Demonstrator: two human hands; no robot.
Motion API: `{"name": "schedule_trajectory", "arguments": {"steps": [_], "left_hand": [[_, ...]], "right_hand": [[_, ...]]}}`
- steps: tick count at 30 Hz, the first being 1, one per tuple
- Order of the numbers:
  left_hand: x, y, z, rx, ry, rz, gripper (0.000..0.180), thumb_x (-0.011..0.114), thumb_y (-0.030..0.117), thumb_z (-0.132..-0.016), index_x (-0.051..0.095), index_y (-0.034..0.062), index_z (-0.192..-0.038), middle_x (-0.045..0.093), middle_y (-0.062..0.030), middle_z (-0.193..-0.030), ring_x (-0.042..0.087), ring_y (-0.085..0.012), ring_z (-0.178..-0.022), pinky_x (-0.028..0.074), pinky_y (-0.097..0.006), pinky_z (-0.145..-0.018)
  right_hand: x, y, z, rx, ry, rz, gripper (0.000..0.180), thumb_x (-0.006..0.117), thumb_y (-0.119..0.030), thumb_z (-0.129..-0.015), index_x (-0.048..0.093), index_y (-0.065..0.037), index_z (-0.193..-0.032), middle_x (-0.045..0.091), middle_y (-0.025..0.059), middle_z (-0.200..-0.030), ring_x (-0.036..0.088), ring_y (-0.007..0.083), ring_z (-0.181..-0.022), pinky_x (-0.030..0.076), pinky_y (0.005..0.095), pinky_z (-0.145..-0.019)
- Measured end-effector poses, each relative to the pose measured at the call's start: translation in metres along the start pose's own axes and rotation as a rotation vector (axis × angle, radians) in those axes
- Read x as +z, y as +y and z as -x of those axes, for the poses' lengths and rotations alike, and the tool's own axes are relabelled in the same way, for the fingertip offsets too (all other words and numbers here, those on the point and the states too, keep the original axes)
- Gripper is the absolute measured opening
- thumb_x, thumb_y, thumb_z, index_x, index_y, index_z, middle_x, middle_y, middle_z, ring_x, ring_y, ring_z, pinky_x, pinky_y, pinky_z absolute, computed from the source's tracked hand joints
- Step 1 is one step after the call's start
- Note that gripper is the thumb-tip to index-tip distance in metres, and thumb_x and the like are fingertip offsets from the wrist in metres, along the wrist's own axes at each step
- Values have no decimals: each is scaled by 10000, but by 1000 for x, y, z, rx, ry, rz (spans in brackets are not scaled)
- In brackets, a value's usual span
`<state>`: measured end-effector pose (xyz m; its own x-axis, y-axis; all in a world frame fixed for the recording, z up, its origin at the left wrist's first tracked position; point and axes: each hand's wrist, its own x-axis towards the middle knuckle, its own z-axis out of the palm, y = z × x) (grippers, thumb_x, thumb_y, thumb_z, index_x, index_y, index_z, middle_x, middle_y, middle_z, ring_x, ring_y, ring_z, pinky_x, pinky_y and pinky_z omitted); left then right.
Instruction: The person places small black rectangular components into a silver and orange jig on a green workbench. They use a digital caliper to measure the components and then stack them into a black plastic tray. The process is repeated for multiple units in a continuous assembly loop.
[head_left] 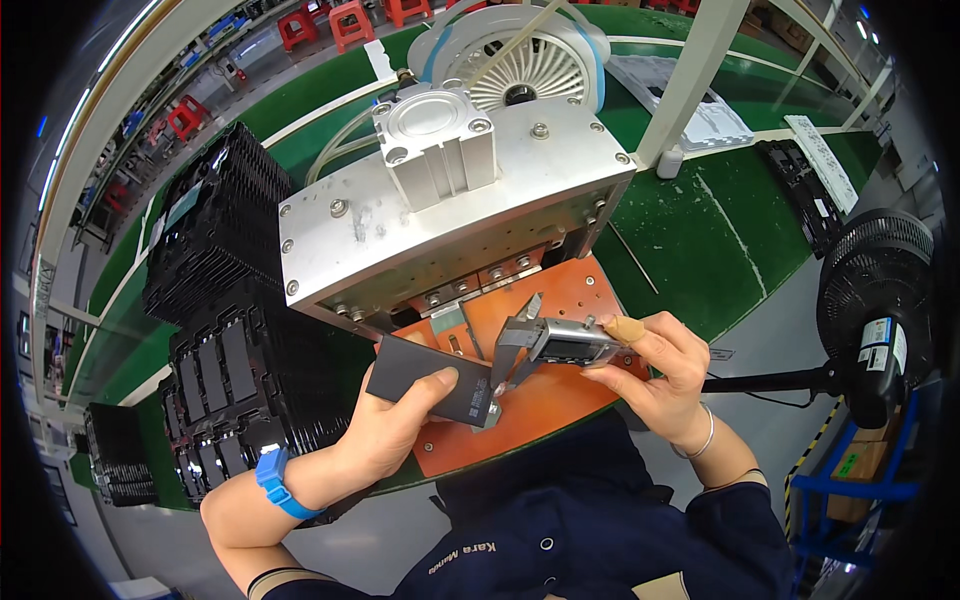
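My left hand (400,425) grips a flat dark-grey battery pack (430,380), thumb laid across its printed face. In my right hand (660,365) is a digital caliper (575,345), held between thumb and fingers; a tan wrap covers one fingertip. The caliper's jaws point left at the right-hand end of the battery pack, close to a small tab there; whether they touch it I cannot tell. Both things are above the orange base plate (560,400) of a silver press (460,170) with a square cylinder on top.
Stacks of black plastic trays (245,380) stand to the left, some with dark flat packs. A white round fan (520,70) sits behind the press, and a black fan (870,300) is at right. A thin metal rod (633,258) lies on the green bench (720,270).
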<state>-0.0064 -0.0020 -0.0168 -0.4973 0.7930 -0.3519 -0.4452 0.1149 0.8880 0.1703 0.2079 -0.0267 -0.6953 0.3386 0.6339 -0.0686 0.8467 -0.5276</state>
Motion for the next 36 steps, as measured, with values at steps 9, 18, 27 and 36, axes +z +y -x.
{"name": "schedule_trajectory", "arguments": {"steps": [9, 18, 27, 36], "left_hand": [[2, 4, 1, -11, 20, 23, 164, 584, 104, -924, 542, -15, -1029, 677, -157, -1021, 679, -200, -912, 564, -346, -828], [1, 4, -2, -17, 55, -24, 208, 601, 136, -925, 557, -24, -1051, 678, -135, -996, 687, -197, -878, 568, -328, -784], [4, 4, 1, -15, 83, -5, 222, 613, 173, -931, 549, -3, -1051, 668, -115, -992, 688, -190, -873, 573, -312, -728], [5, 5, 1, -41, 87, 4, 246, 624, 184, -927, 552, -6, -1065, 667, -112, -991, 687, -188, -878, 575, -315, -732]], "right_hand": [[5, 6, 1, -41, 25, -2, 476, 876, -203, -628, 727, -30, -1047, 618, 36, -741, 519, 112, -548, 406, 241, -483], [2, 0, 2, 32, 29, -36, 469, 861, -184, -643, 732, -58, -1076, 637, 24, -753, 576, 127, -575, 445, 249, -507], [5, -1, 5, -29, 18, -47, 465, 864, -208, -630, 743, -61, -1055, 598, 15, -713, 545, 131, -562, 419, 254, -492], [8, 2, 6, -42, 27, -43, 466, 863, -210, -621, 746, -61, -1047, 579, 10, -695, 537, 134, -561, 414, 259, -489]]}}
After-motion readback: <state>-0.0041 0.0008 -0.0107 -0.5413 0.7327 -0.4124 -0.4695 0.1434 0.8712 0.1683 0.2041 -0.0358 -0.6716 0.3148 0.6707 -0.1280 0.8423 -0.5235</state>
